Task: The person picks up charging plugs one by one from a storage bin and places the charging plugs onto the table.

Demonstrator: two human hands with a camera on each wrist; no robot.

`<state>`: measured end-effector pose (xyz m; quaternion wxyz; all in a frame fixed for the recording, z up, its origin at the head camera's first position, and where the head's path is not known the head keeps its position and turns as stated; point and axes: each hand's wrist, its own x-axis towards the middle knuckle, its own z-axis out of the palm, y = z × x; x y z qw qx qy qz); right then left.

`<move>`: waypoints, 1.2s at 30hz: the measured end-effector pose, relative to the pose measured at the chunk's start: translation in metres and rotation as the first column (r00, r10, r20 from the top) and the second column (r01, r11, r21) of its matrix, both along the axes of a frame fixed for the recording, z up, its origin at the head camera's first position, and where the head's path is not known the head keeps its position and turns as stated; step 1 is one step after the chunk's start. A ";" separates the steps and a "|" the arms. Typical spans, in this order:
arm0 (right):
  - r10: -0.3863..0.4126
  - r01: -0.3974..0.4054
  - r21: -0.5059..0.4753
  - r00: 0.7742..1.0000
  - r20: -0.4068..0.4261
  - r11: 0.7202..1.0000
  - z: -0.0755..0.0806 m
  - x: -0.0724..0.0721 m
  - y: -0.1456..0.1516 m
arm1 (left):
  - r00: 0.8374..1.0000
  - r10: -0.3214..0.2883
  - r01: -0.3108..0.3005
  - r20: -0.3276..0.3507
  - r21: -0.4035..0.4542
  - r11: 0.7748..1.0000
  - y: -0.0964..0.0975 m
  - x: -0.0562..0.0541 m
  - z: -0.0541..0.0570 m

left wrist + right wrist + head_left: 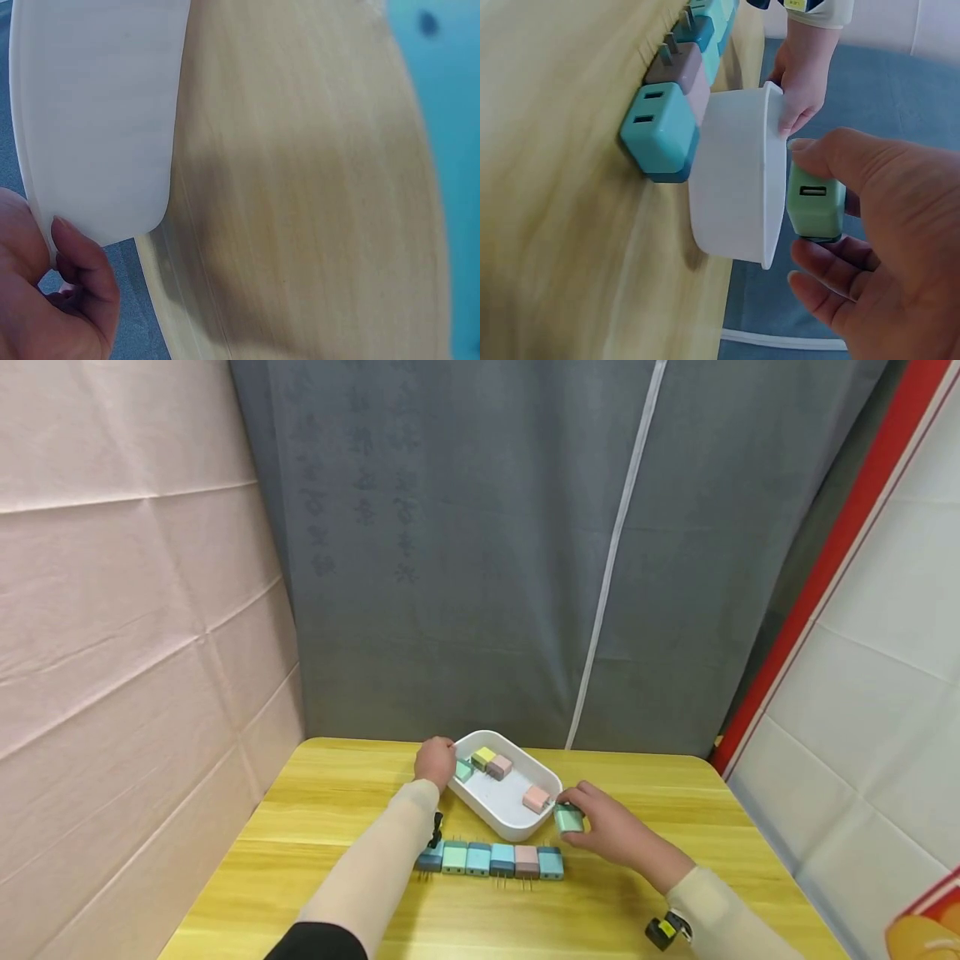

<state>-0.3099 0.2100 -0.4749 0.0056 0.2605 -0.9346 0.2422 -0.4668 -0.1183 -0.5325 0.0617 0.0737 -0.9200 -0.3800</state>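
The left hand [435, 763] grips the rim of a white tray [495, 793] at its left end in the head view, while the right hand [606, 821] holds a mint-green adapter [569, 819] just beside the tray's right corner. Inside the tray lie a yellow adapter [483, 757], a mauve adapter [499, 767] and a second green adapter [464, 770], grouped towards the left end, with a pink adapter [536, 799] near the right end. In front of the tray, a row of six adapters [478, 859] in blue, green and pinkish mauve stands side by side on the yellow wood-grain table [600, 902]; thin prongs stick out from several. A grey curtain [450, 568] with a white strip [622, 518] hangs behind, pale cloth [127, 610] hangs at left, and a white panel [885, 693] edged in red stands at right. In the left wrist view, thumb and finger pinch the tray's edge at a rounded corner; a blurred blue-green surface [442, 150] fills the right margin. In the right wrist view, the thumb lies over one side of the green adapter and fingers curl against the opposite side, its single port facing the camera. The end adapter of the row, teal with two slots, stands close to the tray's wall.
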 end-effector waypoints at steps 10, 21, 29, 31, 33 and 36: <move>-0.012 0.010 0.023 0.998 0.069 1.000 -0.008 0.014 0.010 | 0.999 0.007 -0.008 -0.033 -0.013 1.000 -0.003 -0.004 -0.003; 0.014 -0.016 0.023 0.999 0.052 1.000 -0.017 0.016 0.014 | 0.999 0.004 -0.004 -0.038 -0.007 1.000 -0.005 -0.005 -0.006; 0.011 -0.012 0.014 0.997 0.073 1.000 -0.024 0.015 0.012 | 0.999 0.001 -0.001 -0.032 0.010 1.000 -0.002 -0.005 -0.004; 0.003 -0.004 0.018 0.996 0.087 1.000 -0.027 0.015 0.012 | 0.999 0.000 0.000 -0.036 0.000 1.000 -0.002 -0.004 -0.005; -0.005 0.003 0.025 0.995 0.101 1.000 -0.031 0.015 0.012 | 0.999 -0.001 0.001 -0.035 -0.002 1.000 -0.002 -0.004 -0.005; -0.005 0.001 0.034 0.994 0.112 0.999 -0.041 0.012 0.014 | 1.000 -0.006 0.006 -0.024 0.006 1.000 -0.002 -0.004 -0.005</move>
